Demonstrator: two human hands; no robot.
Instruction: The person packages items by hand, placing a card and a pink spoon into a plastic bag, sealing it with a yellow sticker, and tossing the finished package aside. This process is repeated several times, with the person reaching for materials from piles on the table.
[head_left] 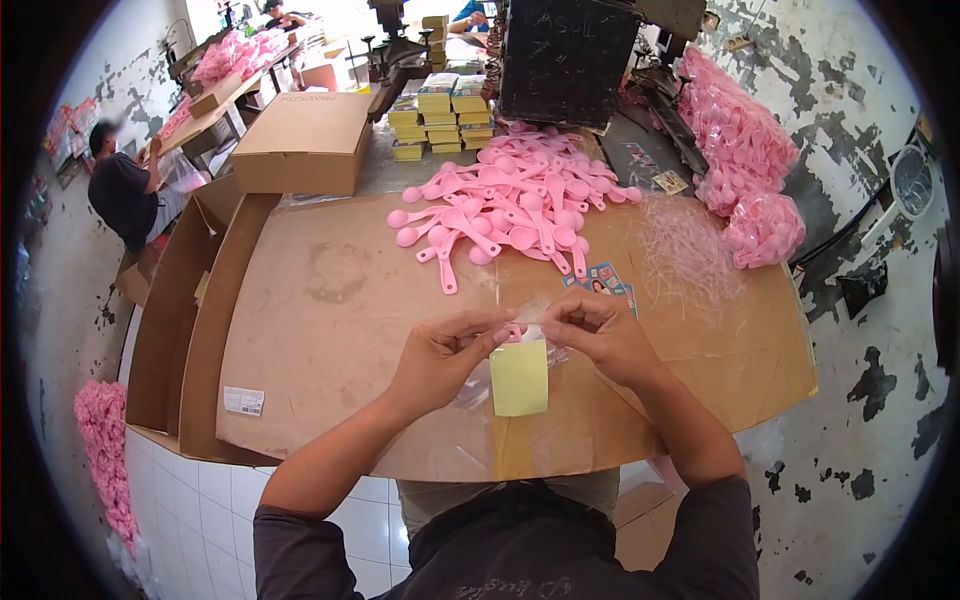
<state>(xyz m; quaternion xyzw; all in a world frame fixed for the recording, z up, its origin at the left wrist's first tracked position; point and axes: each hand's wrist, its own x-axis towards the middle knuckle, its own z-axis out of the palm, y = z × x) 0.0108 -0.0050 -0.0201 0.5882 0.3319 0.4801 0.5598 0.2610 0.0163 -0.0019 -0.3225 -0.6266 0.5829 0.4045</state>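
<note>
A small clear plastic bag with a yellow card (521, 380) in or against it is held upright over the cardboard tabletop. My left hand (445, 350) pinches its upper left edge between thumb and fingers. At the upper right edge, my right hand (600, 335) is closed on the thin plastic. A bit of something pink (515, 333) shows above the card, by the left fingertips; its full shape is hidden. Just beyond my hands lie several printed cards (600, 283). Farther back is a large heap of pink measuring spoons (520, 195).
Clear plastic strips (690, 250) lie on the right. Bagged pink spoons (740, 130) pile up beyond them. Stacks of cards (440, 105) stand at the back beside a black box (567, 60). A closed carton (300, 135) and an open carton (190, 330) are left. Another person (125, 185) sits far left.
</note>
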